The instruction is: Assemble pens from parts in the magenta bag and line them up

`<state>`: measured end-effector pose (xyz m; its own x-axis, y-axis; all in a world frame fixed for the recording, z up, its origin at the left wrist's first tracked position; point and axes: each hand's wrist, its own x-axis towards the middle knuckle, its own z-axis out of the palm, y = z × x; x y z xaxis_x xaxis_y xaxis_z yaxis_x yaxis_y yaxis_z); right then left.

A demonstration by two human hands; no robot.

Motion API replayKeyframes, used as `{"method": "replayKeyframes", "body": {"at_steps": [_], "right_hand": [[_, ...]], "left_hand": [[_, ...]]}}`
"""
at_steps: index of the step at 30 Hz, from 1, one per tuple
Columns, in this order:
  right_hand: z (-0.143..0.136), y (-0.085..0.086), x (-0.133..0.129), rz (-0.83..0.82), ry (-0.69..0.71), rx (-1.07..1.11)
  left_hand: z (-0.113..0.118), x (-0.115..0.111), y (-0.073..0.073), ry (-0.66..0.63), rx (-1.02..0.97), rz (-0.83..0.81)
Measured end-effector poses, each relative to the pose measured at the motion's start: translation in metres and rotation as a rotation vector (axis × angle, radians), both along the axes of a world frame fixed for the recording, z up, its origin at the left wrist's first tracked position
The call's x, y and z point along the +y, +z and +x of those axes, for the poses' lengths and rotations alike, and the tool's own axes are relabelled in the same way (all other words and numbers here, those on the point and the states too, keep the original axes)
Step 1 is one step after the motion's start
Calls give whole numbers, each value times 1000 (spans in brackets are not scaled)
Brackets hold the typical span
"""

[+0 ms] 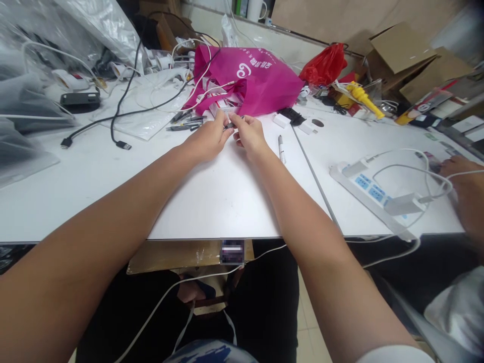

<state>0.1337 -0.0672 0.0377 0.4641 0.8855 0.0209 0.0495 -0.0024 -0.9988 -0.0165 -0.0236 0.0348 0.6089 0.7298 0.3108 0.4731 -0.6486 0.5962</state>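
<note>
My left hand (212,135) and my right hand (249,135) meet over the white table (227,201), in front of a magenta bag. Between their fingertips is a slim dark pen (229,125), mostly covered by the fingers. Both hands are closed on it, thumbs and forefingers pinching. Just left of my left hand lie several dark pens (185,124) in a loose group. A white and grey pen (281,149) rests by itself to the right of my right hand.
The magenta bag (264,85) lies behind my hands. Black cables (121,143) cross the table's left side near plastic bags (22,111). At right stand a white power strip (370,194) and another person's hand (459,171). Cardboard boxes (404,55) fill the back right.
</note>
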Motion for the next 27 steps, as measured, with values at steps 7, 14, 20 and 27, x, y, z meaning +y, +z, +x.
{"method": "replayKeyframes", "body": {"at_steps": [7,14,20,27], "right_hand": [[1,8,-9,32,153,87],[1,1,-4,7,54,37],[3,3,-8,26,148,78],[2,6,-9,-26,90,84]], "left_hand": [[-2,8,1,-22,-58,21],[-2,11,-6,-35,-55,26],[-3,13,-5,-39,-98,-64],[-2,11,-7,-29,-92,-75]]}}
